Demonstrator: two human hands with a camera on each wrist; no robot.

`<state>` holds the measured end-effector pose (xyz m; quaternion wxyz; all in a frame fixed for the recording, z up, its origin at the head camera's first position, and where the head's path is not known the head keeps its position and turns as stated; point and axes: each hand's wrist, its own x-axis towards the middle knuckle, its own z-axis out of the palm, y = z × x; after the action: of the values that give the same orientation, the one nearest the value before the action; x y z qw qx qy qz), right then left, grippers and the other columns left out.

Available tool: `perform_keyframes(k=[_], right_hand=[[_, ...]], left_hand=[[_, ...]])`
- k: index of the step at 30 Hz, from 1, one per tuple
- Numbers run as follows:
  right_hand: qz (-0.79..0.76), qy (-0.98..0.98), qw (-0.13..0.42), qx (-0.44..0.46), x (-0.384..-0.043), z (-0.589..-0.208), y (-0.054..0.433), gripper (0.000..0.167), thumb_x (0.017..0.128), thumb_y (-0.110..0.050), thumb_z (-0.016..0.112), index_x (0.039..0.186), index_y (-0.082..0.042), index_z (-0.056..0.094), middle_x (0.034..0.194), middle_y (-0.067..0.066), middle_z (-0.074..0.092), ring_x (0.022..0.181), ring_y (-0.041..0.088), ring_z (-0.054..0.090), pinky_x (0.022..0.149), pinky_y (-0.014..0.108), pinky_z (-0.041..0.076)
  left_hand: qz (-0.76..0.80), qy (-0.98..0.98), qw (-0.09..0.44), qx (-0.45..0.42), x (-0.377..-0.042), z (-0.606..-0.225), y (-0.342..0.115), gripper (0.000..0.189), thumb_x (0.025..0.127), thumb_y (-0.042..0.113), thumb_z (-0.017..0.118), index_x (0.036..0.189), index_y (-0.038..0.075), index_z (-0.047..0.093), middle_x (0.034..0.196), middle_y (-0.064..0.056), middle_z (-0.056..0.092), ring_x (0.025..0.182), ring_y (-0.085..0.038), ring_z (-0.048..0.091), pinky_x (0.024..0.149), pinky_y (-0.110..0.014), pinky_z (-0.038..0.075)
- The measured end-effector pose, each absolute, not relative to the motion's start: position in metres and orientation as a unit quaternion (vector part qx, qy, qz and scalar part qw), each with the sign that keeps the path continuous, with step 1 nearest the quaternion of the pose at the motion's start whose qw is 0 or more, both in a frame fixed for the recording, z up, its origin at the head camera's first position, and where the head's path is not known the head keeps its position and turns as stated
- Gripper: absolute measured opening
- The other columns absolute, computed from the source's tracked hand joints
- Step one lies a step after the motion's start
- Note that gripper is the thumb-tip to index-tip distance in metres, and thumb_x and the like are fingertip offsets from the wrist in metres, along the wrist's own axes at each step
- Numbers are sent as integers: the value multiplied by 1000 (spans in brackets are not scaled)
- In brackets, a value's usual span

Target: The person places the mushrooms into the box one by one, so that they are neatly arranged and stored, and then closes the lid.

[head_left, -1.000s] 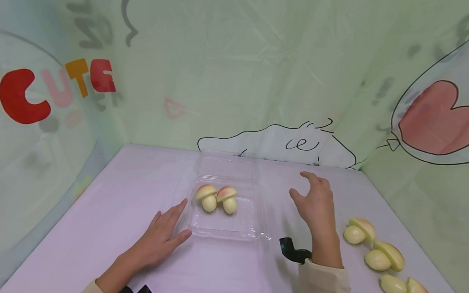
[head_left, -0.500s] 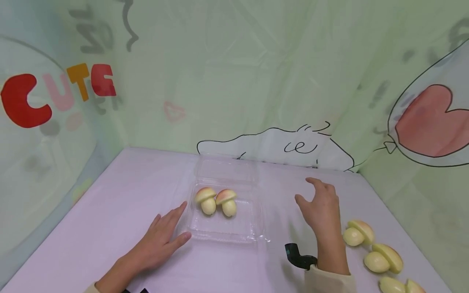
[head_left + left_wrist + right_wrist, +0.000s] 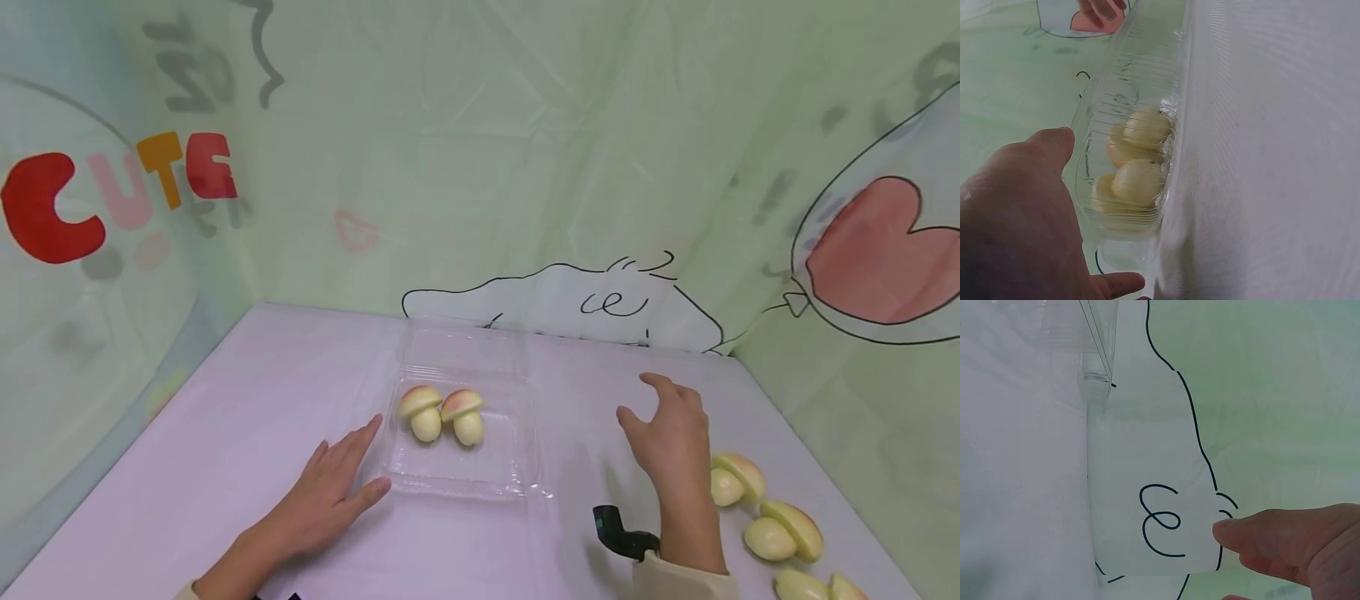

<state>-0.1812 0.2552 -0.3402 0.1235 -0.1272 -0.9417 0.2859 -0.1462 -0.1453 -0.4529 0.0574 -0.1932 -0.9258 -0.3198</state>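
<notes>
A clear plastic clamshell box [image 3: 495,467] lies with its lid folded back. Inside it, two pale yellow mushroom-shaped pieces with pinkish caps sit side by side, the left mushroom [image 3: 426,423] and the right mushroom [image 3: 468,427]. Beside the box's left wall is my left hand [image 3: 322,504], fingers extended and thumb apart; whether it touches the wall I cannot tell. My right hand [image 3: 672,433] hovers over the table to the right of the box, with thumb and fingers apart and nothing between them. The left wrist view shows both mushrooms [image 3: 1138,181] through the box's side.
Along the table's right side lie several similar mushrooms [image 3: 772,537], the nearest cut off by the frame's bottom edge. Printed curtains [image 3: 525,167] enclose the back and both sides of the white-covered table [image 3: 300,367]. A black strap mount [image 3: 622,533] sticks out from my right wrist.
My right hand has drifted right and slightly nearer, away from the box, its wrist now partly covering the farthest mushroom on the right. The left hand and box stay put.
</notes>
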Motion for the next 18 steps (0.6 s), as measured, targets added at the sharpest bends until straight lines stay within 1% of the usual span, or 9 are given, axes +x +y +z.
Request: perform_keyframes(k=[8, 18], right_hand=[[280, -940, 129, -149, -181, -341, 264, 60, 96, -17, 66, 150, 0, 45, 152, 40, 32, 133, 64, 36, 103, 73, 40], [277, -938, 122, -172, -178, -341, 277, 61, 96, -21, 62, 151, -1, 44, 152, 41, 30, 130, 65, 35, 101, 73, 40]], left_hand=[[-321, -926, 56, -193, -146, -453, -145, 74, 105, 49, 55, 167, 24, 22, 163, -7, 42, 149, -36, 41, 118, -73, 20], [-321, -925, 58, -193, -145, -453, -145, 74, 105, 49, 55, 167, 23, 22, 163, -7, 42, 150, -36, 41, 118, -73, 20]])
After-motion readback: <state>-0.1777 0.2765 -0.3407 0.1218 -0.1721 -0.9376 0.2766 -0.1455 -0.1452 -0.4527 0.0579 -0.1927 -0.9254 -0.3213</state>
